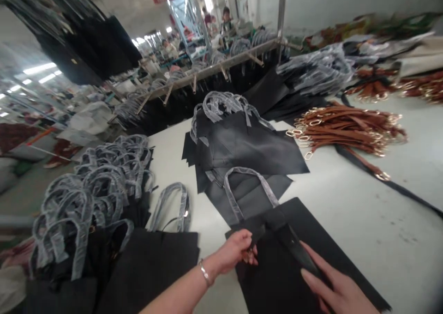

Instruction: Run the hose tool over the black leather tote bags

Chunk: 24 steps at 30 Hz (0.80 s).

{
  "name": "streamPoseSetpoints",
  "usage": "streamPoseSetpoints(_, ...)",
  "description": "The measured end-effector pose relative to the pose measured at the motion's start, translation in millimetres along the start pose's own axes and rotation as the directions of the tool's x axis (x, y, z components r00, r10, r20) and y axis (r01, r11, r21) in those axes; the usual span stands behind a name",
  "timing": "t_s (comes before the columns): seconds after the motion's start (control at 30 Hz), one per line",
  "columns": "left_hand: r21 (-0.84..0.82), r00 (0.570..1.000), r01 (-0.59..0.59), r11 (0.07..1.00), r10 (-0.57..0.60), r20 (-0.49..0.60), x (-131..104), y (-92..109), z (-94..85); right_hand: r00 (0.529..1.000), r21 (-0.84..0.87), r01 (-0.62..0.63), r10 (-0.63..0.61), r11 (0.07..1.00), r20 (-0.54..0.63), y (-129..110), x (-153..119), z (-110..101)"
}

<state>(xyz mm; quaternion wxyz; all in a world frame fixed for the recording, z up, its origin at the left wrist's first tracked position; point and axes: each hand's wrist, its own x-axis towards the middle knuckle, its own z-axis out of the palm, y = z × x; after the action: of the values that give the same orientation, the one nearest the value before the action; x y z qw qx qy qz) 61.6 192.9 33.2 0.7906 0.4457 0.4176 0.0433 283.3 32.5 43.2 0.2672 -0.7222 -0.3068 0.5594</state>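
Observation:
A black bag panel (277, 277) lies on the table in front of me, its plastic-wrapped handle (244, 172) arching away from me. My left hand (242, 249) is closed at the panel's upper left edge, fingers curled around a piece of black material near the handle's base. Exactly which layer it grips is hard to make out. My right hand (332, 284) pinches a dark strap (299, 249) between thumb and fingers. That strap runs from the bag's top edge toward me, and its lower end is hidden by the hand.
Beyond lies a stack of black bags (242, 138) with wrapped handles. Brown straps with gold clasps (349, 127) are heaped on the table (391, 212) at right. More black bags (148, 268) stand at left. A metal rack (207, 71) runs behind; people work farther back.

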Motion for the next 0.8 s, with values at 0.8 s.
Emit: streamPoseSetpoints(0.8,-0.461,0.969,-0.186,0.867,0.085,-0.231,-14,-63,48.8,0.979,0.271,-0.153,0.108,0.950,0.173,-27,-56,36)
